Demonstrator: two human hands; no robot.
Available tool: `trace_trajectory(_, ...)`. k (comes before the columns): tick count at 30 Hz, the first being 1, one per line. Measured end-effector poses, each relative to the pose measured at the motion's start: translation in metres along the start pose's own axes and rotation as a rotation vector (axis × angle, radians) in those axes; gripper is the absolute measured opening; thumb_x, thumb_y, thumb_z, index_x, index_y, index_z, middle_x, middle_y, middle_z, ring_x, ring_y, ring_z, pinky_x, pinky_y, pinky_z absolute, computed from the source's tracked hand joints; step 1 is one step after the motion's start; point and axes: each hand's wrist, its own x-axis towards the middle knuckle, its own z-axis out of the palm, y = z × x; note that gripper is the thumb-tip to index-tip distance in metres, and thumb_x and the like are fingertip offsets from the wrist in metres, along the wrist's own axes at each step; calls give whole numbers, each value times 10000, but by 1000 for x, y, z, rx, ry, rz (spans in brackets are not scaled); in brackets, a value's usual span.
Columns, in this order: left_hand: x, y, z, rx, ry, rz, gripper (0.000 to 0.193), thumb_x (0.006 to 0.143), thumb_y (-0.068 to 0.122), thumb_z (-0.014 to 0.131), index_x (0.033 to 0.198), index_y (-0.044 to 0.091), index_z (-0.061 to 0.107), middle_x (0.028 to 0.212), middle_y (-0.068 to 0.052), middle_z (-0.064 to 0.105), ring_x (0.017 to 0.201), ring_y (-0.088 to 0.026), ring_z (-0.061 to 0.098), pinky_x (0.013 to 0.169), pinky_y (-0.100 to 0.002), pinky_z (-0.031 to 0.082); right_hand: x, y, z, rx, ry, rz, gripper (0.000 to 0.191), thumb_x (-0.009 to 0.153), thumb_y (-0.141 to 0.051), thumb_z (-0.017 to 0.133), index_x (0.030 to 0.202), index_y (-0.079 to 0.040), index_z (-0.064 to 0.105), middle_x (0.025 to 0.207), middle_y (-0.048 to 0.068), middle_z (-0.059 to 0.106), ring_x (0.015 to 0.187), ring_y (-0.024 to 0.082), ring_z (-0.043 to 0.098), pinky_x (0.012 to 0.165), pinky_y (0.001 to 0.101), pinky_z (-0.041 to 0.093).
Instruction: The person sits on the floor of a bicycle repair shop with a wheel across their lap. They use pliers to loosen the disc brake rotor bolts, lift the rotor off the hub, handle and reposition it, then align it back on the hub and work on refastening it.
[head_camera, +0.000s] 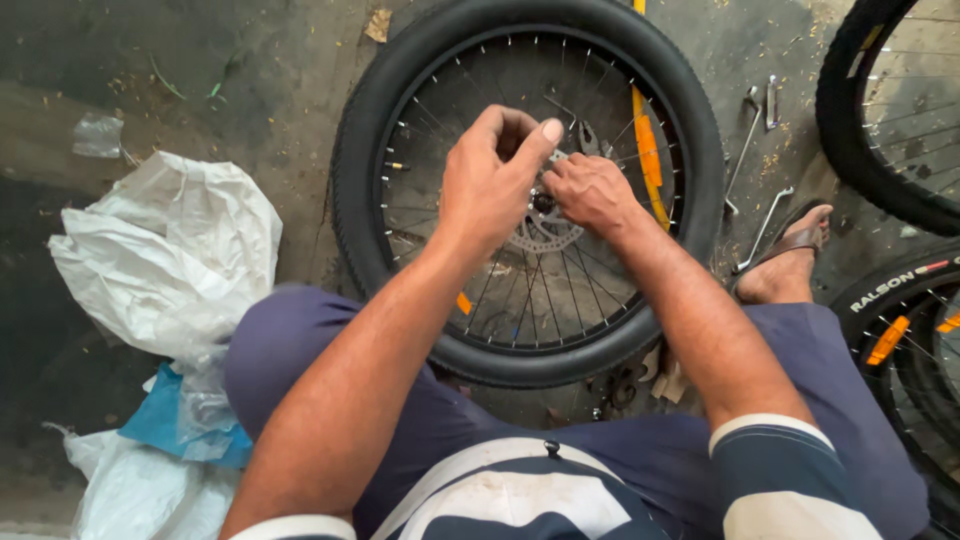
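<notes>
A black bicycle wheel (400, 90) with thin spokes lies flat on the ground between my knees. A toothed metal disc (540, 238) sits at its hub. My left hand (490, 180) hovers over the hub with fingers curled, pinching something small that I cannot make out. My right hand (590, 190) rests on the hub beside it and grips a pair of pliers (588, 138), whose dark jaws stick out past my fingers. An orange strip (648, 160) runs under the spokes at the right.
Crumpled white plastic sacks (165, 260) and a blue bag (165, 420) lie at the left. Metal tyre levers and wrenches (760, 225) lie on the concrete at the right. Two more wheels (860, 120) (900, 330) stand at the right edge. My sandalled foot (790, 265) rests beside the levers.
</notes>
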Motion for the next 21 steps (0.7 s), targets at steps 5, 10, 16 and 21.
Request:
trace_trajectory(5,1,12,3,-96,3,-40,279,955,285,724,1001,12,684,841,8,686,763,-48,609,693,-225,521,35,34,11,172,352,317,93,894,-175,691,948,-110,729,953,84,666,922,303,660,752,422,539)
trace_trajectory(10,4,16,6,-227,-11,-111,243,975,241,709,1040,10,674,890,10,673,806,-47,608,739,-218,517,96,73,40,-114,101,368,164,870,-228,641,881,-148,783,1075,96,671,1125,328,595,937,485,437)
trace_trajectory(16,24,7,8,-191,-8,-172,224,971,221,703,1042,11,677,911,4,685,811,-44,606,750,-212,507,144,91,67,-303,-17,472,255,851,-316,638,901,-168,839,1060,88,704,1221,341,508,1110,585,221)
trace_trajectory(21,32,2,12,-238,-37,-186,218,974,219,698,1041,12,671,905,5,691,811,-47,617,744,-221,514,141,92,65,-184,54,498,254,923,-298,639,928,-130,831,975,106,704,1153,342,551,1138,590,230)
